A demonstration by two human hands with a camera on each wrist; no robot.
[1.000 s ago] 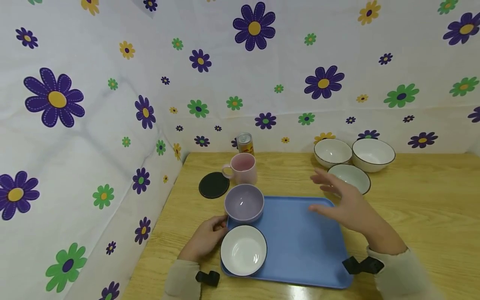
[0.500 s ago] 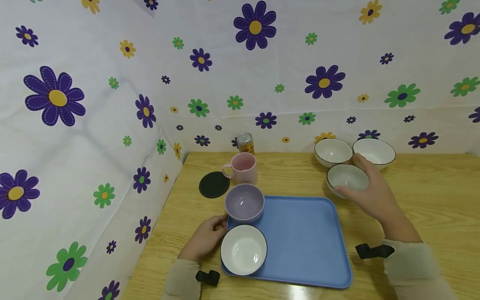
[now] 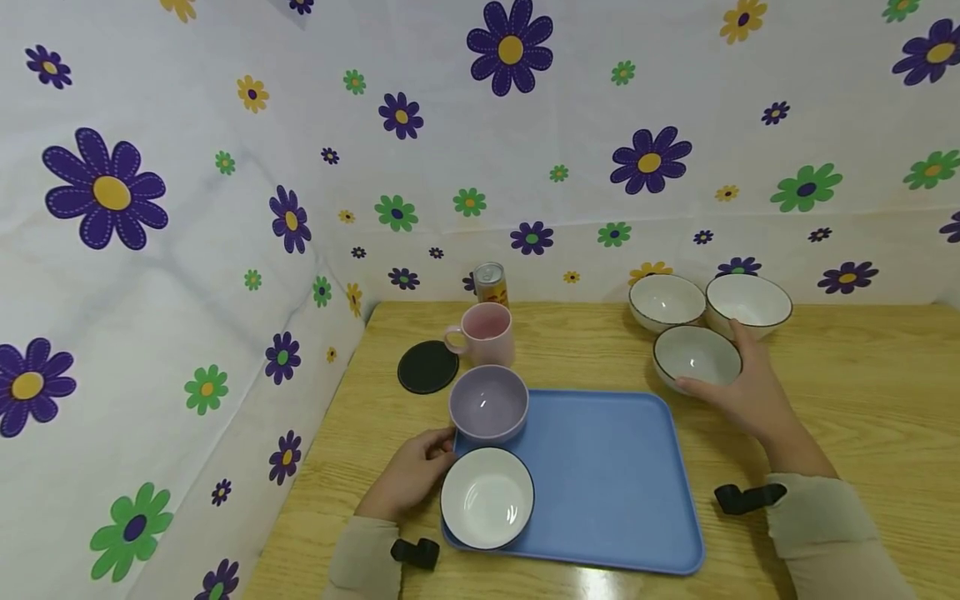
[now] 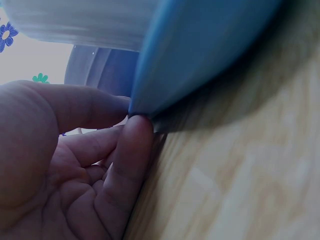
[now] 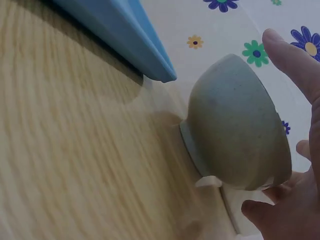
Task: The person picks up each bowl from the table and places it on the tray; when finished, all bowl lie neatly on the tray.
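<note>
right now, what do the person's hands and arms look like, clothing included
Left hand and right hand are bare, ungloved. The left sleeve and right sleeve are plain beige; an angular black attachment juts from each cuff's inner side. No cables show.

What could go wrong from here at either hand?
Lifting the front bowl at the right hand could knock the left rear bowl or right rear bowl, crowded close behind it. If the left hand shifts the blue tray whose edge it holds, the lavender bowl and white bowl at its left end might bump together.
</note>
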